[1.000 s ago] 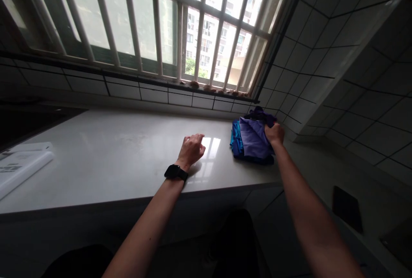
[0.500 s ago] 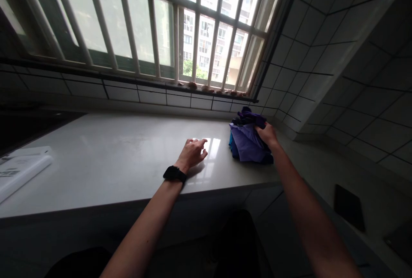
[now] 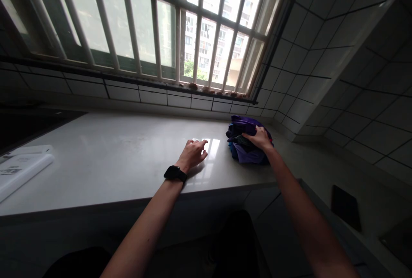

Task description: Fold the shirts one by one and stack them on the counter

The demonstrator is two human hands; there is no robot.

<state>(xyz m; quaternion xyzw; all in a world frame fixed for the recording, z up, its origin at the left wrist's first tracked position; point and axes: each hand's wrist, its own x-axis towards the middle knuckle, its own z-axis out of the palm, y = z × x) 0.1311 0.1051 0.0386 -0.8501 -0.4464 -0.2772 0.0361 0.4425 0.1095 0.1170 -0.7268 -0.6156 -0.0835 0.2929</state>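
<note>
While the cloth pile (image 3: 250,154) sits on the desk (image 3: 122,162), the right hand (image 3: 261,139) works its top (pinching or not, cannot tell) | left hand (image 3: 192,154) loosely spread | next likely needs firm hold

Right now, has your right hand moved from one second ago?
Yes: the right hand has shifted left, judged against the window corner.

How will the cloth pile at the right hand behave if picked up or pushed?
Probably floppy: the cloth pile sags in soft, uneven folds. It may come apart when lifted, since several coloured layers look loosely heaped. Pushed, it might slide, as the countertop looks smooth and glossy.
</note>
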